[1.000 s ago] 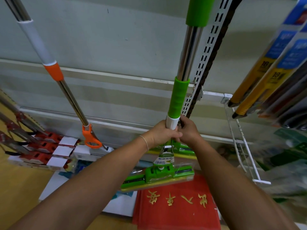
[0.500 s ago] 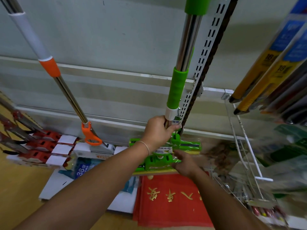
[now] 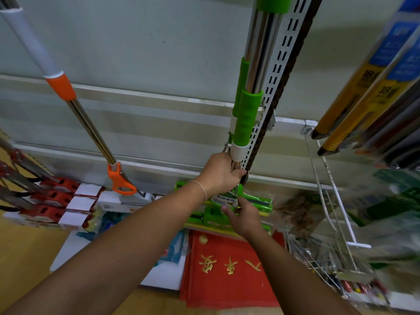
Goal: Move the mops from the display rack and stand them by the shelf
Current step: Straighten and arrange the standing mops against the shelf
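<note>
The green mop (image 3: 246, 119) stood upright against the slotted rail (image 3: 281, 71), its head (image 3: 256, 202) at the rail's foot. The left hand (image 3: 219, 172) gripped the pole just below the white collar; the right hand (image 3: 242, 215), lower, pinched the head's label. An orange mop (image 3: 91, 130) leaned well left of the rail

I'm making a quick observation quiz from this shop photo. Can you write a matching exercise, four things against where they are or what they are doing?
Things
1. left hand
2. right hand
3. orange-handled mop
4. red mat

Places or states
A. lies flat on the floor, gold characters on it
B. grips the steel pole below the green sleeve
C. leans against the wall, left of the hands
D. reaches down to the green mop head

Pairs: 1-B, 2-D, 3-C, 4-A
</note>
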### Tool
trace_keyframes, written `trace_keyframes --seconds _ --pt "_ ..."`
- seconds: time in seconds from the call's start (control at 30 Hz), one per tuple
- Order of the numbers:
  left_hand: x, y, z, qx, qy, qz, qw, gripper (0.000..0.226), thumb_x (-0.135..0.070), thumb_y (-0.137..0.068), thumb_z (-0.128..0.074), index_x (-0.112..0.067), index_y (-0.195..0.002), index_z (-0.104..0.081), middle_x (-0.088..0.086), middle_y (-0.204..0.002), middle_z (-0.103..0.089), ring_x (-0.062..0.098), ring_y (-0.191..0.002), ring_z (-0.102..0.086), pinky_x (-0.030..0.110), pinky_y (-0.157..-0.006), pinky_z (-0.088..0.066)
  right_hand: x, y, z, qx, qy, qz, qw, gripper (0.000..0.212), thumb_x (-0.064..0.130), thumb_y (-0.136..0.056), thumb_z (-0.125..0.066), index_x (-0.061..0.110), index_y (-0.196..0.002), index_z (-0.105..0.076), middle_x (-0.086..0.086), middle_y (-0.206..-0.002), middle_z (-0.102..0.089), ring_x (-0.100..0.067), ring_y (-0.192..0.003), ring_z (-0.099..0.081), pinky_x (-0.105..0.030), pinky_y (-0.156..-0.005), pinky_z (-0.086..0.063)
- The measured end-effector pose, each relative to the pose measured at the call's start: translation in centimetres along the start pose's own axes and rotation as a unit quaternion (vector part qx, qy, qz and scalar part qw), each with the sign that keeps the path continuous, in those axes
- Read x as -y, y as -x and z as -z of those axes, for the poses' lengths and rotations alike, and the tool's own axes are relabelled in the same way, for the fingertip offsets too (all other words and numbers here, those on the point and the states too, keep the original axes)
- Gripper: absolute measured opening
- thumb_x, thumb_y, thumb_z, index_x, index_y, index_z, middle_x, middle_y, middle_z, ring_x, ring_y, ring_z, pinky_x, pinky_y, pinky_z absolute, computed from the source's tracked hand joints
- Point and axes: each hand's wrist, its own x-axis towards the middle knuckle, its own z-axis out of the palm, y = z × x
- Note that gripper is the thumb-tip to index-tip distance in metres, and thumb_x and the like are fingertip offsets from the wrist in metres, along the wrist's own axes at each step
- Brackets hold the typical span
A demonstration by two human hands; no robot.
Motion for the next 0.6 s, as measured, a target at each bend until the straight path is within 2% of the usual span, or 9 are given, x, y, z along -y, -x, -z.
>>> trace_keyframes --seconds 0.17,0.33,0.43,0.5,0.6 --pt "0.5 -0.5 0.0 -0.004 0.016 0.029 0.999 0.02 -0.03 -0.085 -0.071 -0.011 -0.084 -0.065 0.006 -0.08 -0.069 0.021 -0.077 -0.065 0.037 -0.078 -0.055 1.1 -0.4 -0.3 0.011 0.001 -0.014 1.0 0.061 0.043 -0.092 -0.065 0.008 -0.139 -0.051 -0.01 -0.131 -0.063 -0.025 -0.11 -0.061 -0.023 -0.082 -0.041" --pt "0.8 -0.5 0.4 -0.015 0.013 0.037 0.999 0.016 -0.033 -0.086 -0.069 -0.018 -0.083 -0.062 0.0 -0.08 -0.067 0.017 -0.076 -0.063 0.026 -0.071 -0.046 2.1 -0.9 -0.3 0.02 0.007 -0.028 0.999 0.064 0.043 -0.094 -0.061 0.007 -0.145 -0.044 -0.011 -0.136 -0.06 -0.029 -0.123 -0.056 -0.03 -0.093 -0.044" --pt "0.9 -0.3 0.6 -0.027 -0.01 0.019 0.999 0.019 -0.036 -0.086 -0.068 -0.02 -0.08 -0.06 -0.003 -0.075 -0.064 0.016 -0.072 -0.061 0.024 -0.067 -0.043 2.3 -0.9 -0.3 0.025 0.02 -0.03 0.999 0.066 0.043 -0.094 -0.061 0.008 -0.146 -0.041 -0.011 -0.136 -0.059 -0.029 -0.123 -0.056 -0.033 -0.095 -0.045" --pt "0.9 0.0 0.7 -0.043 -0.015 0.013 0.999 0.021 -0.038 -0.086 -0.068 -0.023 -0.076 -0.056 -0.009 -0.069 -0.058 0.013 -0.067 -0.057 0.023 -0.063 -0.04 2.5 -0.8 -0.3 0.024 0.019 -0.029 0.999 0.073 0.045 -0.093 -0.062 0.009 -0.15 -0.034 -0.011 -0.138 -0.058 -0.028 -0.124 -0.056 -0.034 -0.098 -0.046" --pt "1.3 0.5 0.6 -0.085 0.0 0.003 0.996 0.022 -0.041 -0.082 -0.071 -0.025 -0.082 -0.055 -0.008 -0.075 -0.06 0.01 -0.069 -0.057 0.025 -0.064 -0.046 2.8 -0.7 0.0 0.016 0.014 -0.026 0.999 0.089 0.047 -0.089 -0.067 0.009 -0.155 -0.022 -0.013 -0.146 -0.051 -0.028 -0.131 -0.052 -0.039 -0.105 -0.045"
